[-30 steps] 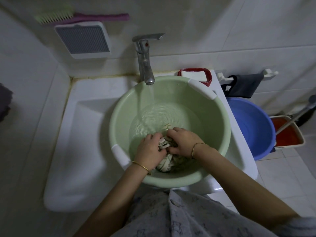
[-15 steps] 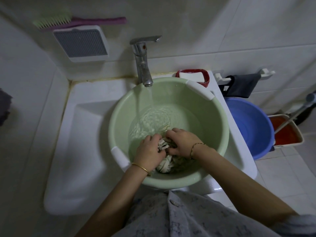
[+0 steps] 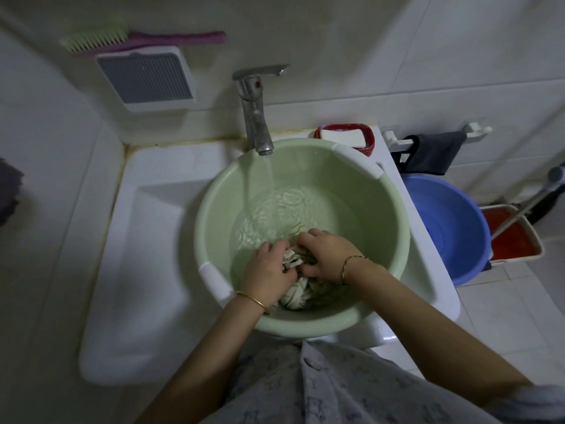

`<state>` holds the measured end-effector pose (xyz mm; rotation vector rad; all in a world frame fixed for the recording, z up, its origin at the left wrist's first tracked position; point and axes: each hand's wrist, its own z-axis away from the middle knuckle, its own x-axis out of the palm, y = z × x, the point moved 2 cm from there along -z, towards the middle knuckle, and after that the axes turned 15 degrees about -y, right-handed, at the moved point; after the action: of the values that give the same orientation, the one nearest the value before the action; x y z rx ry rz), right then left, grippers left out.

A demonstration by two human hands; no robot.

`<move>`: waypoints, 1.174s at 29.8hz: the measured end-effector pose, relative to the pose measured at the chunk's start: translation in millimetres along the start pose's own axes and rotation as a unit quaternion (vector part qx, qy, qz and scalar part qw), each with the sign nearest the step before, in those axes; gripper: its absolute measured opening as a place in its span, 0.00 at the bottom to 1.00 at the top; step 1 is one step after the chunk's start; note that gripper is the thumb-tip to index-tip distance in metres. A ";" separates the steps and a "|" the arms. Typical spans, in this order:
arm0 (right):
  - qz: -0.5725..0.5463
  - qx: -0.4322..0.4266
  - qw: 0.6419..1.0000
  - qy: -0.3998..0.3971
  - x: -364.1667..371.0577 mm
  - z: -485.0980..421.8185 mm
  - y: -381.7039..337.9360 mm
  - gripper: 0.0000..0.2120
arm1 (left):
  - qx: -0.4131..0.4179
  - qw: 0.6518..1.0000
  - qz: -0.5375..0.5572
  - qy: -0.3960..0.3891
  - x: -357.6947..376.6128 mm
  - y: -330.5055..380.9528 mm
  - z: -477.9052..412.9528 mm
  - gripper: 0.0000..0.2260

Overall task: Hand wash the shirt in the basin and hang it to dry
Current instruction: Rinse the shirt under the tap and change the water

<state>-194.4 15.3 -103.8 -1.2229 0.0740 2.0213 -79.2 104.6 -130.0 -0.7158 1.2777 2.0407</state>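
Green plastic basin point(image 3: 394, 228) sits in the white sink point(image 3: 146, 270). The wet shirt point(image 3: 295, 296) lies bunched up at the near side of the basin, partly in the water. The left hand point(image 3: 267, 270) and right hand point(image 3: 325, 254) both grip the bunch, fingers curled into the cloth. Water pours from the tap point(image 3: 255, 123) into the basin. If nobody turns it off, the basin could fill up and spill. Hard rubbing could splash water on the floor.
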 end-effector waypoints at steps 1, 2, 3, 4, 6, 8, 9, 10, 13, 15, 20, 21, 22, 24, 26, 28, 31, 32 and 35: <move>0.001 -0.001 1.000 0.001 0.0 0.1 0.0 0.21 | -0.001 1.000 -0.001 -0.001 -0.1 0.0 -0.1 0.20; 0.001 -0.001 1.000 0.000 0.0 0.0 0.0 0.21 | -0.003 1.000 -0.003 -0.002 -0.3 0.2 0.1 0.20; 0.000 -0.002 1.000 0.000 0.1 0.0 0.3 0.21 | -0.005 1.000 -0.004 -0.004 -0.4 0.4 0.2 0.20; -0.001 -0.003 1.000 0.000 0.1 0.0 0.4 0.21 | -0.005 1.000 -0.005 -0.005 -0.6 0.6 0.2 0.20; -0.004 -0.003 1.000 -0.001 0.3 0.2 0.5 0.21 | -0.009 1.000 -0.006 -0.008 -0.7 0.9 0.4 0.20; -0.003 -0.001 1.000 -0.002 0.1 0.0 0.5 0.21 | -0.011 1.000 -0.010 -0.009 -1.0 0.9 0.1 0.20; -0.003 -0.001 1.000 -0.003 0.2 -0.2 0.7 0.21 | -0.011 1.000 -0.010 -0.010 -0.8 0.8 -0.2 0.20; -0.005 0.000 1.000 -0.003 0.2 -0.5 0.6 0.21 | -0.011 1.000 -0.010 -0.011 -0.9 1.0 -0.1 0.19; -0.007 -0.002 1.000 -0.001 -0.2 0.0 0.4 0.21 | -0.012 1.000 -0.007 -0.015 -1.1 1.1 -0.4 0.20; -0.005 -0.002 1.000 -0.001 -0.5 0.4 0.0 0.21 | -0.013 1.000 -0.006 -0.016 -1.3 1.2 -0.3 0.20; -0.004 -0.001 1.000 -0.002 -0.9 0.2 -0.2 0.21 | -0.013 1.000 -0.009 -0.015 -2.4 2.4 1.0 0.20; -0.005 -0.001 1.000 -0.002 -0.8 0.1 0.0 0.21 | -0.013 1.000 -0.009 -0.015 -2.2 2.2 1.1 0.20; -0.005 -0.001 1.000 -0.002 -0.8 0.0 0.2 0.21 | -0.014 1.000 -0.008 -0.016 -2.1 1.9 1.2 0.20; -0.005 -0.001 1.000 -0.001 -0.6 0.1 0.5 0.21 | -0.018 1.000 -0.005 -0.019 -1.6 1.2 1.1 0.21; -0.007 -0.002 1.000 0.000 -0.1 -0.5 0.7 0.21 | -0.020 1.000 -0.005 -0.018 -1.8 2.7 1.6 0.20; -0.014 0.000 1.000 0.000 0.7 -1.3 1.1 0.21 | -0.029 1.000 -0.002 -0.007 -3.5 5.8 3.4 0.21; -0.023 0.002 1.000 -0.001 1.5 -1.4 2.4 0.21 | -0.035 0.999 -0.003 0.038 -14.4 10.6 6.7 0.26; -0.028 0.003 1.000 0.001 1.6 -1.6 3.1 0.22 | -0.027 0.998 -0.004 0.061 -21.3 12.2 7.6 0.26; -0.045 0.004 0.999 0.005 1.3 -1.7 4.5 0.22 | 0.004 0.991 -0.008 0.137 -54.2 18.6 5.9 0.23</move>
<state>-196.4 12.2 -107.2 -1.2088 0.0314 1.9353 -57.8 91.9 -78.1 -1.0273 1.4233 1.9724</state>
